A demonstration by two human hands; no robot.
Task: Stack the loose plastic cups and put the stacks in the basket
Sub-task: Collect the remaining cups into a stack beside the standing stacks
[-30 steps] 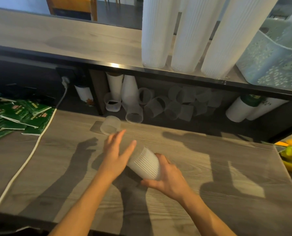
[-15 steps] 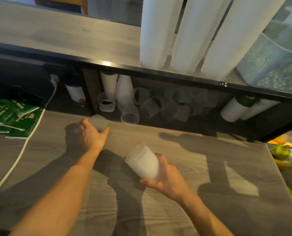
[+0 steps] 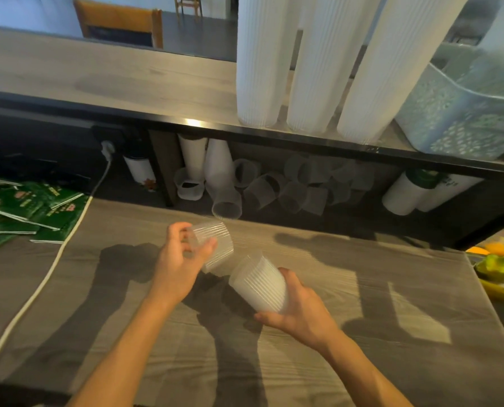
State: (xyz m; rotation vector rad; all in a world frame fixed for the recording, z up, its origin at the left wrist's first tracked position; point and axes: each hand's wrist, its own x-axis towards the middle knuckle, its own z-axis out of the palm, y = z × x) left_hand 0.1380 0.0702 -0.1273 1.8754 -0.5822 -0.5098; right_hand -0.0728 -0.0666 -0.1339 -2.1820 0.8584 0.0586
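Note:
My left hand point(image 3: 180, 259) grips a single clear ribbed plastic cup point(image 3: 215, 243), held tilted above the wooden counter, its base toward the short stack. My right hand point(image 3: 300, 312) holds that short stack of ribbed cups point(image 3: 258, 284) by its base, mouth pointing up and left toward the single cup. The two are close but apart. Several loose clear cups point(image 3: 292, 189) lie on their sides under the shelf at the back. A pale perforated basket point(image 3: 462, 113) stands on the upper shelf at the right, beside three tall white cup stacks point(image 3: 318, 63).
A white cable point(image 3: 48, 271) runs along the counter's left side, next to green packets point(image 3: 19, 207). White tubes of cups point(image 3: 406, 195) lie under the shelf at right. Yellow and green items point(image 3: 500, 268) sit past the counter's right edge. A black shelf edge point(image 3: 186, 124) overhangs the back.
My left hand reached to the loose cup at the counter's back, picked it up and brought it toward the stack. My right hand kept the stack nearly still.

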